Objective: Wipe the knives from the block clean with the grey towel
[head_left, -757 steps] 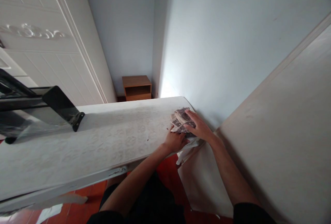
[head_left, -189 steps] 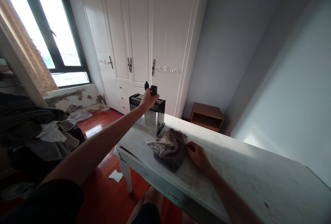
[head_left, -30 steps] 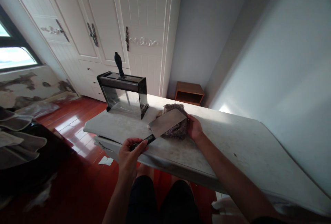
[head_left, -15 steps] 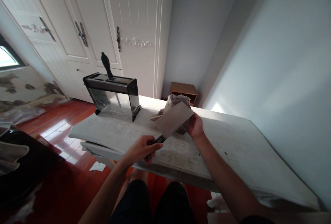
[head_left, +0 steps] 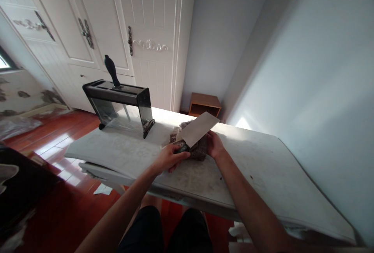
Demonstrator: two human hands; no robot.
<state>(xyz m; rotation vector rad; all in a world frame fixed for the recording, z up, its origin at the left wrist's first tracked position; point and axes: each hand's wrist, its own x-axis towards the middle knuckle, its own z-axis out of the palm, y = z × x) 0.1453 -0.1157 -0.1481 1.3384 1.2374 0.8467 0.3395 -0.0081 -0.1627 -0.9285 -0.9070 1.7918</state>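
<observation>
My left hand [head_left: 169,157] is closed round the dark handle of a cleaver [head_left: 198,128], whose broad grey blade lies flat-side up over a crumpled patterned cloth [head_left: 198,150]. My right hand [head_left: 214,144] grips the right side of that cloth and holds it against the blade. Both hands are over the middle of a worn white tabletop [head_left: 263,167]. To the left stands a black knife block [head_left: 119,103] with clear sides. One black-handled knife [head_left: 111,70] sticks up out of it.
White wardrobe doors [head_left: 117,31] with ornate handles rise behind the table. A small wooden bedside cabinet [head_left: 204,105] sits in the far corner by the grey wall. Red wooden floor [head_left: 43,151] lies to the left, with a scrap of paper [head_left: 102,189] under the table edge.
My left hand has brought the cleaver in closer to the cloth, and the blade now lies over it. My right hand has kept hold of the cloth. The view has shifted a little to the right.
</observation>
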